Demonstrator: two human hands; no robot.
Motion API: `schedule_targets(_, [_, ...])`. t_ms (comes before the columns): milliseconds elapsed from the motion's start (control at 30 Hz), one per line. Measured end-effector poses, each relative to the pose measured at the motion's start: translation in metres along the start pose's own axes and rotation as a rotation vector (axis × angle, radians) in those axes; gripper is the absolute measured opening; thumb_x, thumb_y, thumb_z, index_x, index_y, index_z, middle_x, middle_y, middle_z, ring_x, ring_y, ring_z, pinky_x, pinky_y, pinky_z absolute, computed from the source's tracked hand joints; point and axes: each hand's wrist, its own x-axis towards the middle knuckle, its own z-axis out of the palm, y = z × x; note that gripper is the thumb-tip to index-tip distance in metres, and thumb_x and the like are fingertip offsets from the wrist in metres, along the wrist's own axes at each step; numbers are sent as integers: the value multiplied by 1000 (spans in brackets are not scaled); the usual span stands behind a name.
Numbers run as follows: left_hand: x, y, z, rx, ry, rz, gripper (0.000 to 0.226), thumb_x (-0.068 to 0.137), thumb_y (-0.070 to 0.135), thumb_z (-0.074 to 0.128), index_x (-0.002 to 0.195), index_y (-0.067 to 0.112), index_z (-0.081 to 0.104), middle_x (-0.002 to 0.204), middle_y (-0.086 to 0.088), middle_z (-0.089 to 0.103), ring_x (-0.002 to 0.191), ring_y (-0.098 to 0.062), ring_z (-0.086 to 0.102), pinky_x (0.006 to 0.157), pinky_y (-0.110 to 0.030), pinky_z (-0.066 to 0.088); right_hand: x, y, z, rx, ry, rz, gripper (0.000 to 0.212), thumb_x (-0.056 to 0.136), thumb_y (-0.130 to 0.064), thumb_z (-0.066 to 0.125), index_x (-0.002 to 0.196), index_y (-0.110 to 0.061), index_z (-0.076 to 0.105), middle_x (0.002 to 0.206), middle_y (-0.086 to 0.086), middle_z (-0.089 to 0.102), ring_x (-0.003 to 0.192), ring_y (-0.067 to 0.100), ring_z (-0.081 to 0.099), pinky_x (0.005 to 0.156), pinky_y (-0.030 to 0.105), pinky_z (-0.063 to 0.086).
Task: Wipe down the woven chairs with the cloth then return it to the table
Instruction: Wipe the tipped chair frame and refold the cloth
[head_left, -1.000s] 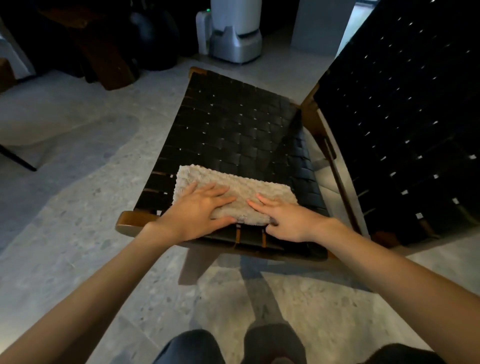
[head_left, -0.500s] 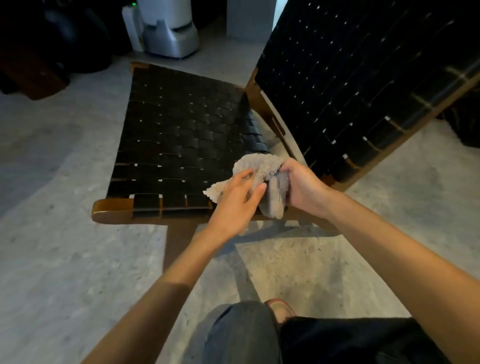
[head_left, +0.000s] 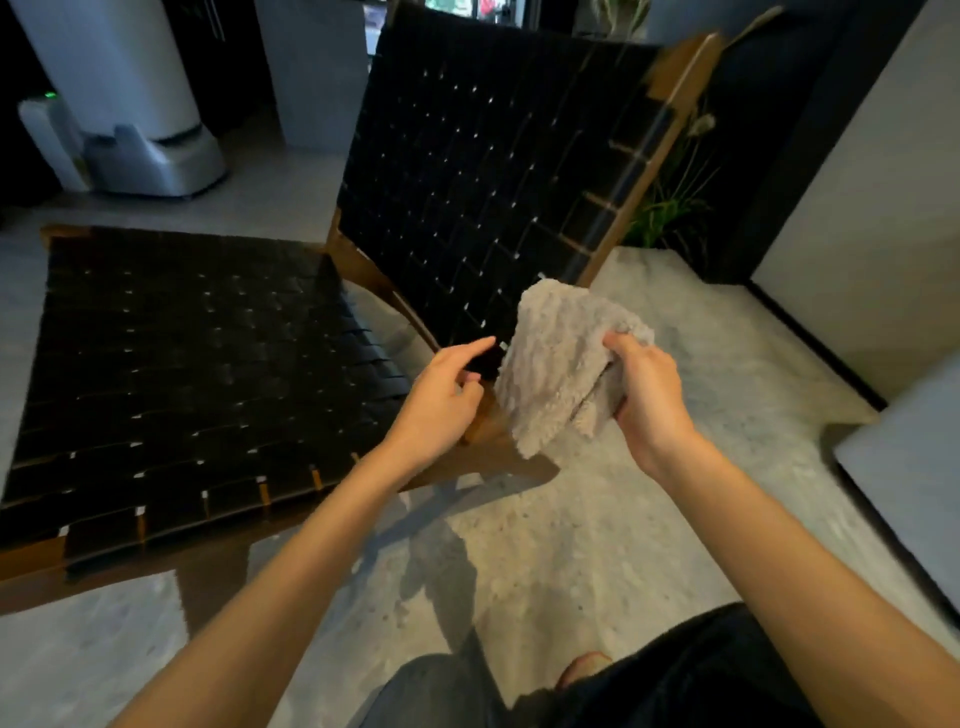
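A fluffy beige cloth (head_left: 556, 364) hangs bunched in the air, gripped by my right hand (head_left: 647, 395) at its right side. My left hand (head_left: 441, 400) hovers just left of the cloth with fingers apart, holding nothing. The black woven chair seat (head_left: 197, 374) with its wooden frame spreads out to the left. Its black woven backrest (head_left: 483, 171) rises tilted behind the cloth, and the cloth sits in front of the backrest's lower corner.
A white and grey appliance (head_left: 135, 119) stands on the floor at the back left. A plant (head_left: 670, 208) grows behind the backrest. A pale wall (head_left: 872, 208) and a light surface edge (head_left: 914, 467) lie to the right. Grey speckled floor (head_left: 571, 545) lies below.
The cloth left the seat, where both hands pressed it flat. My right hand lifted it bunched toward the backrest, my left hand let go, and the view swung right.
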Motion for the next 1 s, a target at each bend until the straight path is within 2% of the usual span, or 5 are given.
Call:
schedule_targets(133, [43,35,20,-54,5,17,53,98,11,44,144,36,33,143,12,34,118,2,41,94,-18,41,-2,-24,-35,51,168,-187,18,98,-22,47,89,-22,63,96,-2,67,93,13,63,87,35,48])
schedule_targets(333, [92,82,34,-57,-3,103,59,99,10,44,149,31,21,158,5,12,123,19,23,72,12,24,26,-73,-39,102,146,-307,33,102,-27,42,135,-22,45,132,-1,56,121,14,53,106,38,42])
schedule_targets(500, [118,89,37,-61,-51,97,57,100,17,42,148,37,19,159,9,7,144,-13,9,98,-15,18,62,-106,-21,22,131,-428,45,103,-29,40,145,-17,36,140,0,50,127,12,47,107,29,37])
schedule_targets(767, [111,57,39,-96,-35,47,52,99,18,45,144,41,31,141,20,41,123,4,42,81,-10,42,108,-109,8,-435,60,-762,67,95,-36,56,151,-30,20,161,5,-8,147,24,3,118,47,16])
schedule_targets(1000, [92,26,35,-59,-19,50,49,98,10,45,141,35,39,132,23,43,93,28,48,66,6,37,120,-70,29,-473,302,-928,55,90,-1,57,138,-28,50,160,9,10,115,10,14,86,-10,8])
